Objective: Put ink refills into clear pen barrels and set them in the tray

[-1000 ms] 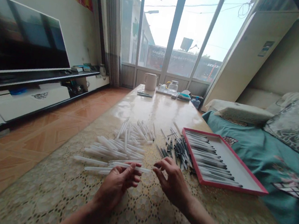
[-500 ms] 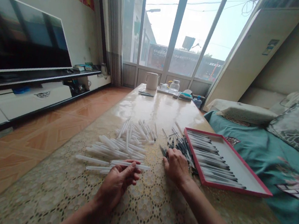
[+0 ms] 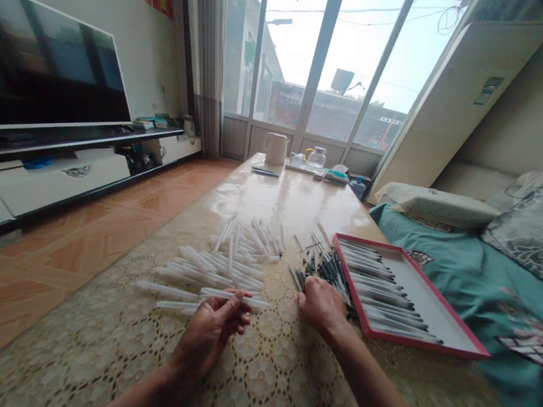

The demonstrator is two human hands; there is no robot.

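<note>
My left hand [image 3: 216,323] pinches a white translucent pen barrel [image 3: 258,304] between thumb and fingers, lying nearly level and pointing right. Beside and beyond it spread loose white pen barrels [image 3: 213,266] in a heap. My right hand [image 3: 321,303] is curled at the near edge of a pile of thin dark pen parts [image 3: 333,268], which look like refills and black tips. Its fingertips press together among them; what they grip is hidden. Right of that hand, a shallow red-rimmed tray [image 3: 441,286] holds a row of pens [image 3: 381,285] with dark ends.
The patterned tablecloth [image 3: 259,375] covers a long table. At its far end stand a beige jug [image 3: 275,149], a glass pot [image 3: 316,158] and a tissue pack [image 3: 338,174]. A teal-covered sofa [image 3: 446,243] borders the right side; a TV cabinet [image 3: 79,181] stands left.
My right hand's fingers have drawn in closer together at the dark pile, and the hand has dipped slightly toward me. My left hand keeps the barrel in nearly the same place.
</note>
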